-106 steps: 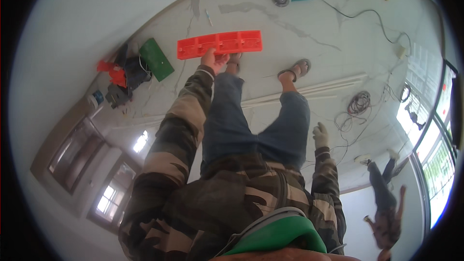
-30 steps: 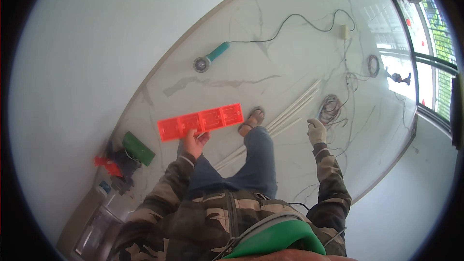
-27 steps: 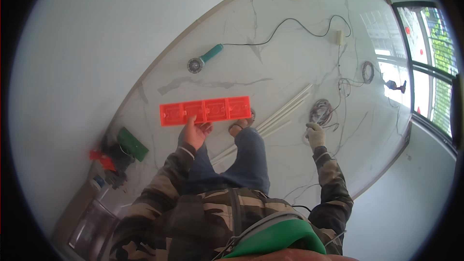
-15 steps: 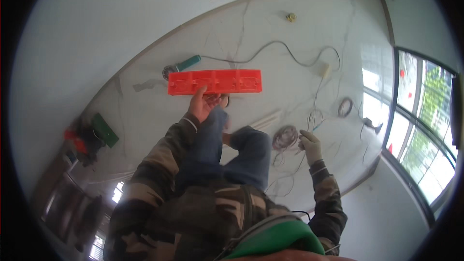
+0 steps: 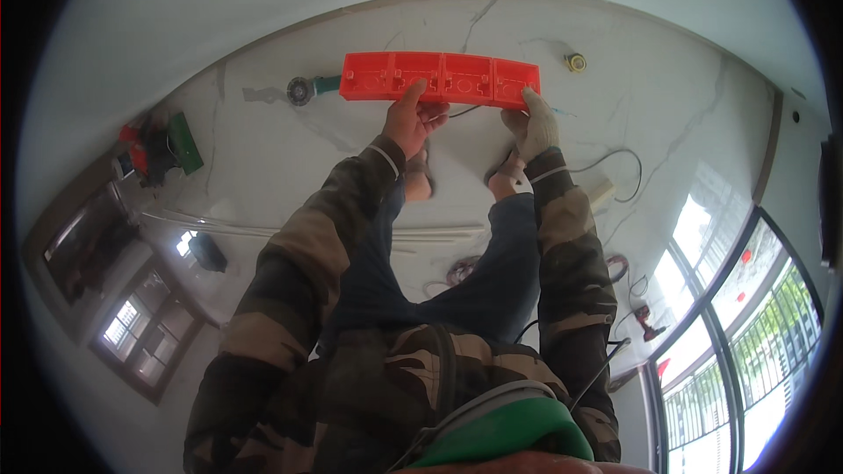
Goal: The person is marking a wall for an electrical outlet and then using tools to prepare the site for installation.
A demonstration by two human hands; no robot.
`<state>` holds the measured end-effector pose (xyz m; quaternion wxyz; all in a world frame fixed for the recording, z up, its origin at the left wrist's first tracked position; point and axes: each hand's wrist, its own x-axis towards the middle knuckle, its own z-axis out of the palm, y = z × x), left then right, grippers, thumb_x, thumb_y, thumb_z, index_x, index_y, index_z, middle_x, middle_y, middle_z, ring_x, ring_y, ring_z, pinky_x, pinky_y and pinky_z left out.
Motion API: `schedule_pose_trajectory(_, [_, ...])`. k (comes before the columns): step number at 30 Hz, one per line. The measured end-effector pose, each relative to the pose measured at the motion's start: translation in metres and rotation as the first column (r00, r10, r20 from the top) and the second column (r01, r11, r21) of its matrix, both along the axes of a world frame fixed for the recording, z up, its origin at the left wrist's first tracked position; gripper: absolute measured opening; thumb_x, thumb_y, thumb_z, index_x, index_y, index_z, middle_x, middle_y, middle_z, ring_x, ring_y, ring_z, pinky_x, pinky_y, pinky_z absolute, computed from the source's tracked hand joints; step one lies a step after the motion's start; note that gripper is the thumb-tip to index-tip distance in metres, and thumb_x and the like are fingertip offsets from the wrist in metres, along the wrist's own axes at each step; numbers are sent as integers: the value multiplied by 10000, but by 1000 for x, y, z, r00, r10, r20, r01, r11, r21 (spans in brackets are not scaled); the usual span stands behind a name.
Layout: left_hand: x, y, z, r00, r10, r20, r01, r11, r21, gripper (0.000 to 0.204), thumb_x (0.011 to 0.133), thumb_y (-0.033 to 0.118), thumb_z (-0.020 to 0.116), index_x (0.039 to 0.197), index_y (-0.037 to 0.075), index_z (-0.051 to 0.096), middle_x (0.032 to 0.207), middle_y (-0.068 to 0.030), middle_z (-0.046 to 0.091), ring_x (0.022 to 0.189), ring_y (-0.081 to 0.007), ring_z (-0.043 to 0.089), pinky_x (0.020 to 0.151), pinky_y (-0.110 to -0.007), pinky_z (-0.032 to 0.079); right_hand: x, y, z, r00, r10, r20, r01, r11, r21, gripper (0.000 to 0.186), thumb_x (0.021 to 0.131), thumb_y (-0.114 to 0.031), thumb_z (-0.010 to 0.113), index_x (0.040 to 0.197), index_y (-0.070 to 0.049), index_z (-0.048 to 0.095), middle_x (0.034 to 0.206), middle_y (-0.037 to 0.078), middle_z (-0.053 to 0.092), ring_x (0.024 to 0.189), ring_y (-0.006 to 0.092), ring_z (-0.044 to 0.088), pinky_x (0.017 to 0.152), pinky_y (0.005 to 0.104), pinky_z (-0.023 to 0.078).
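Currently grasping the red box [image 5: 442, 79] near its middle with the bare left hand [image 5: 411, 125] and at its right end with the gloved right hand [image 5: 536, 129], above the floor [image 5: 281, 167].

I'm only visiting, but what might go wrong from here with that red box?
The red four-compartment box is gripped along its near edge by the bare left hand and gloved right hand, so it might tip or slip, perhaps toward the feet below.

The angle grinder lies on the floor beyond the box's left end; a careless step could catch it.

The white strips on the floor might trip someone stepping back.
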<state>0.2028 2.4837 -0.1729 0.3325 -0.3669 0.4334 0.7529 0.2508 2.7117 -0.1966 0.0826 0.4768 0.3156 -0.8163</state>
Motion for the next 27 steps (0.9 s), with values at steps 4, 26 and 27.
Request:
schedule_pose_trajectory(4, [-20,-5,-25,987,159,-19,-158,987,16,390,877,335,653,1157,84,547,1086,-100,609,1023,-240,579,933,-430,464,-26,9,-34,997,52,-51,-48,996,81,214,880,-164,593,1038,-20,609,904,75,635,711,149,614,557,251,496])
schedule_pose_trajectory(26, [-150,2,-203,889,426,-170,-417,905,90,437,910,226,561,1296,99,398,1210,-160,493,1088,-357,541,929,-519,511,-133,78,-127,913,381,146,-377,649,661,287,861,-245,612,1008,-3,661,711,74,577,572,179,616,473,276,485])
schedule_pose_trajectory(27, [-152,4,-208,893,421,-160,-411,907,96,437,910,226,561,1296,99,398,1210,-160,493,1088,-357,541,929,-519,511,-128,85,-122,910,395,129,-374,643,669,287,861,-245,612,1008,-3,661,711,74,577,572,179,616,473,276,485])
